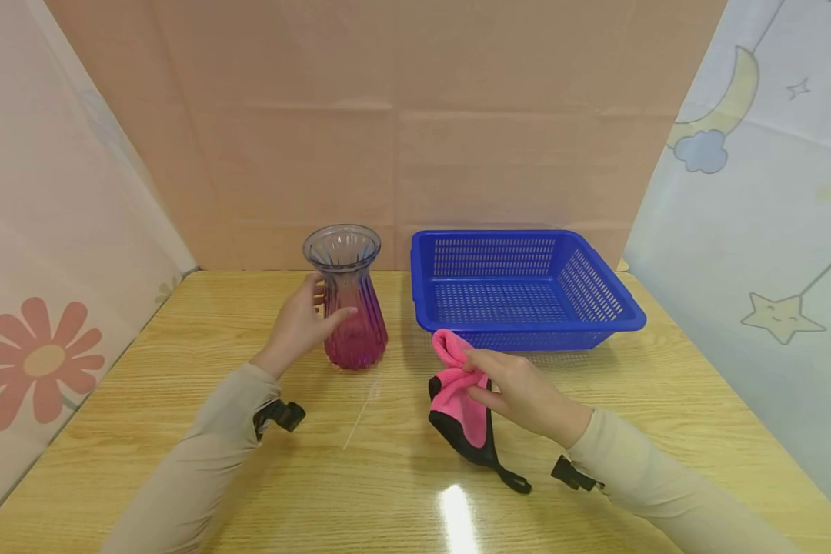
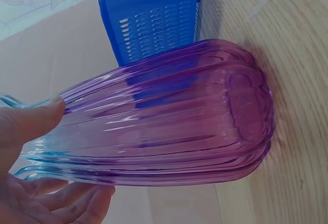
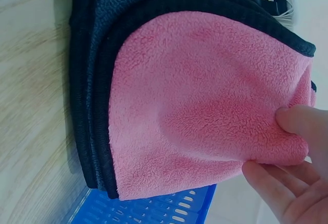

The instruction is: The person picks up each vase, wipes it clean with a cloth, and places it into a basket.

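A ribbed glass vase [image 1: 355, 323], clear bluish at its flared rim and pink-purple below, stands upright on the table. My left hand [image 1: 301, 323] holds it from the left side, thumb on the near side and fingers round the back. The left wrist view shows the thumb and fingers on either side of the narrower part of the vase [image 2: 169, 121]. To the right, my right hand [image 1: 526, 388] pinches a pink cleaning cloth [image 1: 467, 412] with black edging and a black loop. Folds of the cloth [image 3: 195, 96] hang from between thumb and fingers.
Behind the cloth, a blue plastic basket [image 1: 526, 336] with slotted sides sits at the back right of the wooden table [image 1: 360, 492]. A thin pale strip [image 1: 362, 412] lies in front of the vase. Fabric sheets [image 1: 402, 138] hang behind and at both sides.
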Action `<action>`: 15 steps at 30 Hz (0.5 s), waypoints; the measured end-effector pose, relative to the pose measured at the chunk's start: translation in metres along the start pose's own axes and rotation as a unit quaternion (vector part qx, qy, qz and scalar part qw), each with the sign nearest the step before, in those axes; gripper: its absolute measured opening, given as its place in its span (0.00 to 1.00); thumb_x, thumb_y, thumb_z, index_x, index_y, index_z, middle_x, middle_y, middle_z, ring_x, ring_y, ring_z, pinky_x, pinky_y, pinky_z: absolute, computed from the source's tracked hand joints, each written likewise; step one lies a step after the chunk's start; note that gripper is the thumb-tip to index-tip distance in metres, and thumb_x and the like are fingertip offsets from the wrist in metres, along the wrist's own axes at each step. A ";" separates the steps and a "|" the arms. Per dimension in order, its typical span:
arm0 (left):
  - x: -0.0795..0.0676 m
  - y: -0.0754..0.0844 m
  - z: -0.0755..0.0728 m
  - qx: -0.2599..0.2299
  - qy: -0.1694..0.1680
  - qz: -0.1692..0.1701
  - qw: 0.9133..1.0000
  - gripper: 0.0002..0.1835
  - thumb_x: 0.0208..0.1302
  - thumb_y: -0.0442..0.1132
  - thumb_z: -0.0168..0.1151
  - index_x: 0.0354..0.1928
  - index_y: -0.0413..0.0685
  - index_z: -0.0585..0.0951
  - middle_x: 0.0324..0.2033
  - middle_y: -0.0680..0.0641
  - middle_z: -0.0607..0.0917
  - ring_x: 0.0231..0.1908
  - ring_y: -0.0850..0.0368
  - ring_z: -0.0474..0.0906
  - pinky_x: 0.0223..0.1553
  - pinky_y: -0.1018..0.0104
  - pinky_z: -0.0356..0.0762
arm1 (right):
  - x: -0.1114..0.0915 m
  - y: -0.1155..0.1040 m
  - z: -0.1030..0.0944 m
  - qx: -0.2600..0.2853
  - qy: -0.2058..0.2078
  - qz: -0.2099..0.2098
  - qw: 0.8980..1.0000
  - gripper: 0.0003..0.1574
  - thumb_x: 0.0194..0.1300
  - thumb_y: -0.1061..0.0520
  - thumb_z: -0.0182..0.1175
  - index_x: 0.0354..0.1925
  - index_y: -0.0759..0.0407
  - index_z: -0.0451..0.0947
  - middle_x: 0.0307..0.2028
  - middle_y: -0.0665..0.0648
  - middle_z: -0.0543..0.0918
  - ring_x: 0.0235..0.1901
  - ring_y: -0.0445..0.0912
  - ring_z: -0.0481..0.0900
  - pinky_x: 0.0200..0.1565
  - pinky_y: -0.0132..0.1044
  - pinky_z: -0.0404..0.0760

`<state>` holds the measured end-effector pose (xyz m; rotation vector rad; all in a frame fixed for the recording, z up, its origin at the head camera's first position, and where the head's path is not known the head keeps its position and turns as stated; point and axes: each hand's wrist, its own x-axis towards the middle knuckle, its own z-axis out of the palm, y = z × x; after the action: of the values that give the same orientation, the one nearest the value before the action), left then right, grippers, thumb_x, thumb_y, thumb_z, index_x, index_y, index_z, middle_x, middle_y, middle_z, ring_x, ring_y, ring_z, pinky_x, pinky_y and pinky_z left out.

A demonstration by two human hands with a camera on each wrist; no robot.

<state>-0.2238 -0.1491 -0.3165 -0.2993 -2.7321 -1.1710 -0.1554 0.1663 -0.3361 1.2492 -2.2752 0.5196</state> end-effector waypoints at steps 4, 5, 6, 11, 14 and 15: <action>-0.003 0.001 -0.004 0.003 -0.011 -0.001 1.000 0.40 0.58 0.48 0.65 0.66 0.40 0.57 0.59 0.30 0.72 0.56 0.35 0.74 0.56 0.45 0.76 | 0.002 -0.001 0.000 0.008 0.008 -0.007 1.000 0.22 0.41 0.66 0.72 0.34 0.60 0.71 0.27 0.51 0.81 0.27 0.39 0.79 0.31 0.27 0.82; -0.003 0.001 -0.005 0.004 -0.014 -0.001 1.000 0.41 0.58 0.48 0.65 0.66 0.40 0.56 0.59 0.30 0.72 0.56 0.34 0.74 0.56 0.45 0.76 | 0.002 -0.001 0.001 0.010 0.010 -0.009 1.000 0.22 0.41 0.66 0.72 0.34 0.60 0.71 0.27 0.51 0.81 0.27 0.39 0.79 0.31 0.27 0.82; -0.004 0.001 -0.006 0.004 -0.017 -0.001 1.000 0.41 0.58 0.48 0.65 0.67 0.40 0.56 0.59 0.30 0.72 0.56 0.34 0.74 0.56 0.45 0.76 | 0.003 -0.001 0.001 0.013 0.011 -0.011 1.000 0.22 0.41 0.66 0.72 0.34 0.60 0.71 0.27 0.52 0.81 0.27 0.39 0.79 0.31 0.27 0.82; -0.008 0.002 -0.011 0.003 -0.033 0.001 0.999 0.43 0.57 0.49 0.66 0.68 0.41 0.55 0.59 0.30 0.72 0.56 0.34 0.74 0.55 0.44 0.76 | 0.005 -0.002 0.001 0.024 0.011 -0.009 1.000 0.22 0.42 0.67 0.72 0.34 0.61 0.71 0.27 0.51 0.81 0.26 0.39 0.78 0.30 0.27 0.82; -0.010 0.003 -0.013 0.006 -0.043 0.003 0.999 0.44 0.56 0.49 0.67 0.68 0.42 0.55 0.58 0.30 0.73 0.55 0.34 0.74 0.54 0.44 0.76 | 0.006 -0.003 0.001 0.027 0.009 -0.005 1.000 0.21 0.42 0.67 0.72 0.34 0.61 0.71 0.27 0.51 0.81 0.26 0.39 0.78 0.30 0.27 0.81; -0.010 0.003 -0.014 0.005 -0.047 0.004 0.999 0.44 0.55 0.48 0.67 0.68 0.42 0.55 0.58 0.30 0.73 0.55 0.34 0.75 0.54 0.44 0.77 | 0.007 -0.003 0.001 0.028 0.009 -0.004 1.000 0.21 0.43 0.67 0.72 0.34 0.60 0.71 0.27 0.51 0.81 0.27 0.38 0.78 0.30 0.26 0.81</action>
<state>-0.2126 -0.1588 -0.3067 -0.3725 -2.8133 -1.1691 -0.1559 0.1598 -0.3325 1.2736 -2.2543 0.5933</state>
